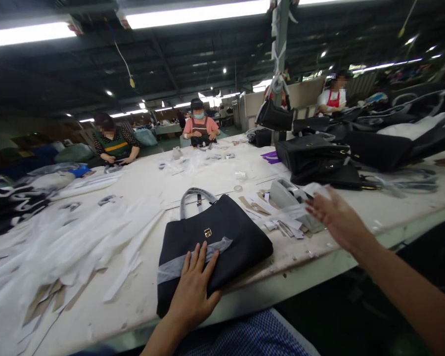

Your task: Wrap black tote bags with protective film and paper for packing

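Note:
A black handbag (222, 217) lies at the table's front edge, its wrapped handle (198, 192) pointing away from me. A small gold clasp (207, 232) sits on its front. Across the bag runs a strip of translucent film (174, 267). My left hand (196, 282) rests on the strip and the bag, fingers spread and flat. To the right, my right hand (335, 217) is raised beside a grey tape dispenser (284, 195), its fingers blurred. Pale film (315, 190) shows at its fingertips; whether they grip it is unclear.
Loose white film strips (77, 247) cover the table's left side. Paper scraps (285, 225) lie by the dispenser. Several black bags (315, 153) are piled at the right, near a post (281, 59) with a hanging bag (276, 116). Co-workers (200, 126) sit across the table.

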Motion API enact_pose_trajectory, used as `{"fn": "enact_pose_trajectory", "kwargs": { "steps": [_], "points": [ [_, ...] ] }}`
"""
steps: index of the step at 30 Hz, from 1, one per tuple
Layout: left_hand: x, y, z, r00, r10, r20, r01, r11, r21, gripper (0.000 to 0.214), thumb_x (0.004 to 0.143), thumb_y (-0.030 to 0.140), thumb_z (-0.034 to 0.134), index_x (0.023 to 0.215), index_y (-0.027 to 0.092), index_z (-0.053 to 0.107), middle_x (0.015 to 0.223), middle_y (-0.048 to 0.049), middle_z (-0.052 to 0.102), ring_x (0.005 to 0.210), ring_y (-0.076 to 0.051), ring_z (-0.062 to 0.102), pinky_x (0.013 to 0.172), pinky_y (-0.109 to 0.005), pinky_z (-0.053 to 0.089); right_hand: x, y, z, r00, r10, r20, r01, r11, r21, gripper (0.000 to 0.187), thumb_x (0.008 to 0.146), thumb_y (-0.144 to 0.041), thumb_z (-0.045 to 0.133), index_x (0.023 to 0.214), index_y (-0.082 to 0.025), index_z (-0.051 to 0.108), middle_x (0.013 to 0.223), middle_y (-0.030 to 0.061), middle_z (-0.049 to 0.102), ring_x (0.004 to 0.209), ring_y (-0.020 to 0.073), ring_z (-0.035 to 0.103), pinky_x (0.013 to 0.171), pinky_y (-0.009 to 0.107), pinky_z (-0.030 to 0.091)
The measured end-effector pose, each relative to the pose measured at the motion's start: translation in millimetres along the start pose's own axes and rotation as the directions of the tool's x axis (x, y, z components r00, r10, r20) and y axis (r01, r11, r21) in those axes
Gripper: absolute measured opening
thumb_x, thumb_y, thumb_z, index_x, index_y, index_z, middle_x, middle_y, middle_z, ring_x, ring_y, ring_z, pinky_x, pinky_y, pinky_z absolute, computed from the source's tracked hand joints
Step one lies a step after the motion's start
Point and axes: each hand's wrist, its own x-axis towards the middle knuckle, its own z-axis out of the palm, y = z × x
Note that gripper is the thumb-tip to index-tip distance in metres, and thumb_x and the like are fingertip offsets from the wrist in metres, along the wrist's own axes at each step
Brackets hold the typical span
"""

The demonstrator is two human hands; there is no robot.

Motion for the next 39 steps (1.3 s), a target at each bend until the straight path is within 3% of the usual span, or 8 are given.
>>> {"fn": "enact_pose_trajectory", "kwargs": {
  "steps": [5, 7, 11, 16, 21, 31, 36, 39],
  "points": [
    [-1, 0, 2.4, 1.0, -0.002, -0.013, 0.003, 1.0, 0.004, 0.093, 0.073, 0.033, 0.065, 0.152, 0.03, 0.017, 0.16, -0.0058, 0.0, 0.146, -0.035, 0.01, 0.117, -0.056, 0.015, -77, 7, 33, 0.972, 0.222, -0.071, -0.215, 0.972, 0.1, 0.054, 0.078, -0.045, 0.072, 0.126, -0.026, 0.055, 0.126, 0.0091, 0.061, 0.097, 0.0246, 0.068, 0.092, 0.042, 0.056],
    [-1, 0, 3.1, 1.0, -0.004, -0.017, 0.004, 1.0, 0.004, 0.092, 0.073, 0.033, 0.065, 0.152, 0.03, 0.018, 0.16, -0.0055, 0.0, 0.146, -0.036, 0.01, 0.116, -0.056, 0.015, -87, 7, 40, 0.962, 0.266, 0.061, -0.27, 0.961, 0.065, 0.046, 0.08, -0.046, 0.071, 0.119, -0.023, 0.062, 0.113, 0.0086, 0.068, 0.099, 0.0257, 0.068, 0.097, 0.045, 0.052],
    [-1, 0, 6.0, 1.0, -0.005, -0.018, 0.005, 1.0, -0.004, 0.094, 0.071, 0.032, 0.065, 0.152, 0.03, 0.017, 0.16, -0.0055, 0.0, 0.146, -0.036, 0.009, 0.116, -0.057, 0.016, -78, 20, 56, 0.827, 0.428, 0.363, -0.454, 0.891, -0.016, 0.036, 0.085, -0.049, 0.063, 0.1, -0.017, 0.071, 0.103, 0.0131, 0.073, 0.103, 0.0285, 0.067, 0.099, 0.048, 0.05],
    [-2, 1, 7.4, 1.0, -0.011, -0.028, 0.011, 1.0, -0.004, 0.094, 0.072, 0.029, 0.063, 0.152, 0.029, 0.016, 0.16, -0.0053, -0.001, 0.146, -0.034, 0.007, 0.116, -0.057, 0.016, -48, 29, 92, 0.754, 0.577, 0.313, -0.626, 0.776, 0.08, 0.037, 0.088, -0.046, 0.061, 0.092, -0.011, 0.069, 0.1, 0.0172, 0.073, 0.088, 0.0226, 0.072, 0.083, 0.034, 0.06],
    [-3, 2, 6.8, 0.999, -0.016, -0.048, 0.015, 1.0, -0.009, 0.092, 0.071, 0.027, 0.063, 0.152, 0.029, 0.018, 0.16, -0.0049, -0.002, 0.146, -0.035, 0.009, 0.117, -0.055, 0.015, -20, 19, 118, 0.778, 0.593, 0.205, -0.623, 0.77, 0.138, 0.015, 0.084, -0.025, 0.067, 0.09, -0.011, 0.069, 0.096, 0.0118, 0.074, 0.074, 0.0156, 0.071, 0.061, 0.019, 0.058],
    [-3, 3, 7.9, 0.999, -0.029, -0.044, 0.026, 0.997, -0.066, 0.095, 0.07, 0.028, 0.064, 0.152, 0.031, 0.016, 0.16, -0.0052, -0.001, 0.146, -0.035, 0.006, 0.116, -0.058, 0.016, -10, -7, 130, 0.912, 0.391, 0.122, -0.409, 0.869, 0.278, 0.043, 0.089, -0.021, 0.055, 0.131, -0.02, 0.048, 0.112, 0.0105, 0.07, 0.095, 0.0198, 0.07, 0.087, 0.035, 0.057],
    [-3, 3, 8.5, 0.998, -0.033, -0.051, 0.029, 0.996, -0.086, 0.096, 0.069, 0.028, 0.065, 0.152, 0.031, 0.016, 0.16, -0.0044, 0.0, 0.146, -0.035, 0.005, 0.116, -0.058, 0.015, -16, 5, 130, 0.932, 0.333, 0.14, -0.342, 0.939, 0.045, 0.074, 0.076, -0.029, 0.073, 0.141, -0.021, 0.038, 0.122, 0.0084, 0.066, 0.111, 0.0213, 0.063, 0.099, 0.037, 0.049],
    [-4, 3, 9.1, 0.998, -0.033, -0.051, 0.028, 0.995, -0.096, 0.097, 0.068, 0.027, 0.065, 0.152, 0.032, 0.015, 0.16, -0.0053, -0.002, 0.146, -0.035, 0.004, 0.116, -0.059, 0.015, -15, 17, 125, 0.946, 0.291, 0.139, -0.278, 0.954, -0.108, 0.066, 0.073, -0.035, 0.074, 0.132, -0.016, 0.051, 0.11, 0.0085, 0.071, 0.106, 0.0241, 0.064, 0.096, 0.039, 0.049]
  ]
}}
